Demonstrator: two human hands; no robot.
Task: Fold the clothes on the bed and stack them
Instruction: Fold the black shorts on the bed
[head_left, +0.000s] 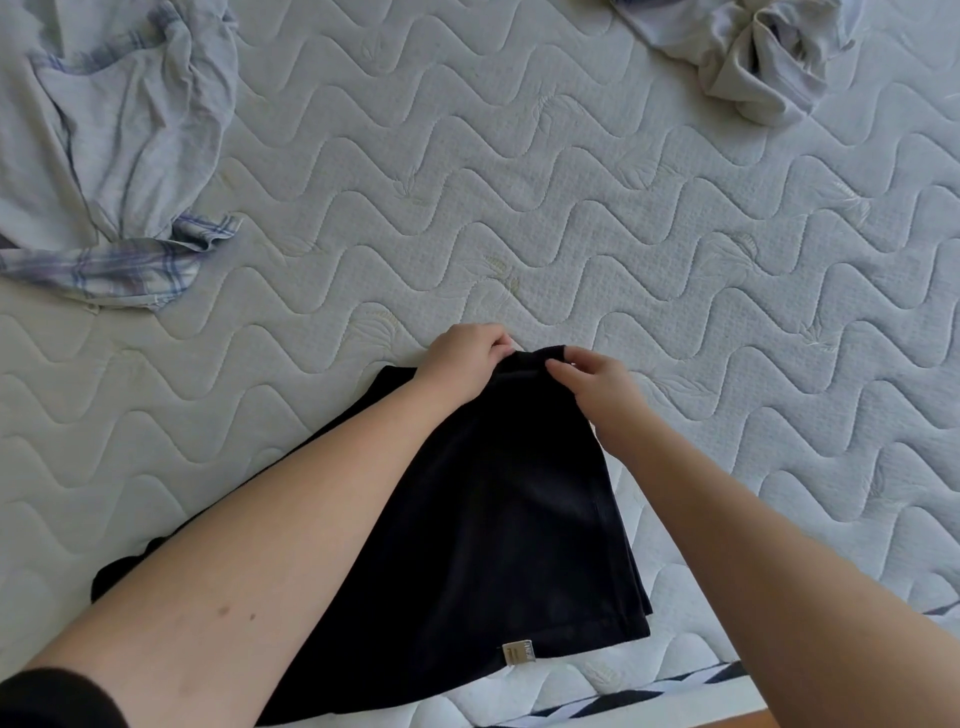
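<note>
A black garment (498, 519) lies on the near part of the white quilted mattress (571, 218), with a small tan label at its near hem. My left hand (462, 364) grips the garment's far edge, fingers curled over the fabric. My right hand (597, 387) pinches the same far edge just to the right. My left forearm covers the garment's left part.
A crumpled light grey and plaid garment (109, 156) lies at the far left. Another crumpled pale garment (753, 57) sits at the far right. The mattress edge with a black-and-white band (675, 691) runs along the bottom right.
</note>
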